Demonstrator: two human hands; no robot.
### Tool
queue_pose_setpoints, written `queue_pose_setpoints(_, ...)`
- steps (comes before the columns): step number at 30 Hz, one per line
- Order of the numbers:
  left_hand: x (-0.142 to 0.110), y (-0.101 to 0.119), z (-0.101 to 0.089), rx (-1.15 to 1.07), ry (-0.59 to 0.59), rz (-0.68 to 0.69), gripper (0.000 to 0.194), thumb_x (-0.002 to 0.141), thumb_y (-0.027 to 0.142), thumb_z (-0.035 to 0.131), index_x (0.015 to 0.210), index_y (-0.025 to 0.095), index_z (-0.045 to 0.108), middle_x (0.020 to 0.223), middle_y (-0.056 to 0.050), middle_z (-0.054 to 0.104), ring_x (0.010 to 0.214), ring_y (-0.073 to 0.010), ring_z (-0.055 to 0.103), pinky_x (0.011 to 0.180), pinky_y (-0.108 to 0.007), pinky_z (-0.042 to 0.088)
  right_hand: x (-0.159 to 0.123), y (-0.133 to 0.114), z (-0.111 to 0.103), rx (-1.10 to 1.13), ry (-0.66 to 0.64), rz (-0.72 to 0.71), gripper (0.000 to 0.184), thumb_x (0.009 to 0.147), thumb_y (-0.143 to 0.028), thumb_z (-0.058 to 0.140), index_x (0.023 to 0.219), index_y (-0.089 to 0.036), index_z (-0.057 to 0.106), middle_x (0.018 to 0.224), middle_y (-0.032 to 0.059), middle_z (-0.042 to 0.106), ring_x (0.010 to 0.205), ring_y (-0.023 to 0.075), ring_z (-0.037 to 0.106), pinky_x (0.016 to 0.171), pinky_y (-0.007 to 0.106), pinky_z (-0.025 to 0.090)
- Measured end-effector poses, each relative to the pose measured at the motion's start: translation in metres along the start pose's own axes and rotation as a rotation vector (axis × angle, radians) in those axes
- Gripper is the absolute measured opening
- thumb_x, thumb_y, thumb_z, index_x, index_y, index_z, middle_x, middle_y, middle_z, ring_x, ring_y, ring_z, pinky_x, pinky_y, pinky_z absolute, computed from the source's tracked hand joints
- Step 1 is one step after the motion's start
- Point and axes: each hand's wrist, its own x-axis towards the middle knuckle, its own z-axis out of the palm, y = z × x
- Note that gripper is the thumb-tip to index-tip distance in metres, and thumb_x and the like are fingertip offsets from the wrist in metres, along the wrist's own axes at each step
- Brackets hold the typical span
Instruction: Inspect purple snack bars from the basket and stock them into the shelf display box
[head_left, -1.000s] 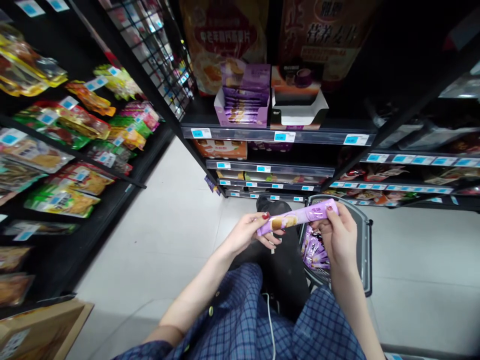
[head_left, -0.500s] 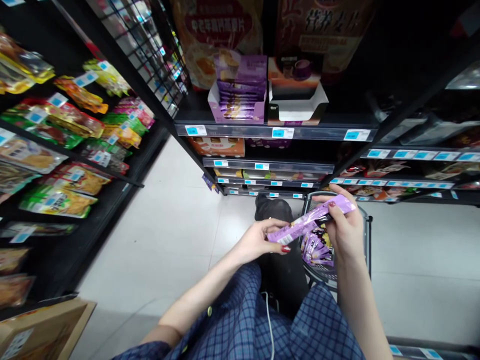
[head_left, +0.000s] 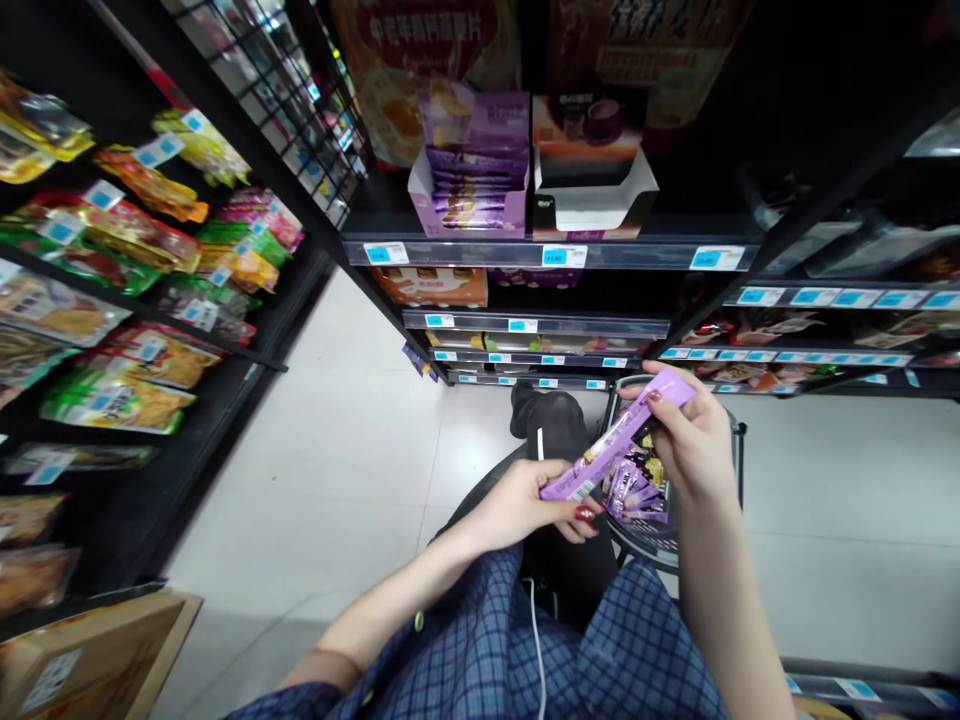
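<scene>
A long purple snack packet (head_left: pixel 609 444) is held by both ends above a grey shopping basket (head_left: pixel 731 480). My left hand (head_left: pixel 532 500) pinches its lower end near my knee. My right hand (head_left: pixel 694 445) grips the upper end, so the packet slants up to the right. Several more purple packets (head_left: pixel 634 490) lie in the basket below. On the shelf ahead stands an open purple display box (head_left: pixel 469 165) with the same packets, and beside it a nearly empty white display box (head_left: pixel 592 185).
Black shelves with blue price tags (head_left: pixel 564 256) rise in front and to the right. Racks of coloured snack bags (head_left: pixel 120 300) line the left side. A cardboard box (head_left: pixel 82 655) sits at the lower left. Pale floor tiles (head_left: pixel 337 460) run between the shelves.
The packet has turned from nearly level to a steep slant: my left hand dropped lower with its end and my right hand rose slightly. The view tilted down a little.
</scene>
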Motion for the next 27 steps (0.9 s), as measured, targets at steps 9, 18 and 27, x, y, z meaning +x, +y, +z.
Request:
queue_pose_setpoints(9,0.001,0.051,-0.028,0.234,0.453,0.548,0.035,0.080,0.046,0.063,0.075,0.012,0.062,0.060,-0.005,0.069,0.045,-0.0139,0.064,0.042,-0.021,0.051,-0.021,0.044,-0.002,0.225,-0.032,0.235,0.020,0.065,-0.030,0.079,0.079,-0.019,0.069,0.072,0.0010,0.072,0.061,0.0149,0.070,0.056,0.024,0.059)
queue_pose_setpoints(18,-0.005,0.082,-0.013,0.813,0.625,0.822,0.038,0.094,0.039,0.043,0.079,0.016,0.068,0.049,0.003,0.059,0.040,-0.0060,0.055,0.042,-0.016,0.042,-0.041,0.082,0.032,0.449,-0.163,0.428,0.026,0.069,-0.033,0.075,0.088,-0.021,0.062,0.076,0.0016,0.074,0.059,0.0167,0.071,0.055,0.028,0.060)
queue_pose_setpoints(27,-0.008,0.078,-0.015,0.699,0.621,0.791,0.040,0.094,0.042,0.042,0.086,0.016,0.070,0.051,0.002,0.062,0.038,-0.0054,0.053,0.039,-0.015,0.042,-0.037,0.071,0.023,0.376,-0.142,0.337,0.021,0.072,-0.033,0.072,0.086,-0.020,0.064,0.076,0.0029,0.074,0.055,0.0143,0.067,0.057,0.029,0.057)
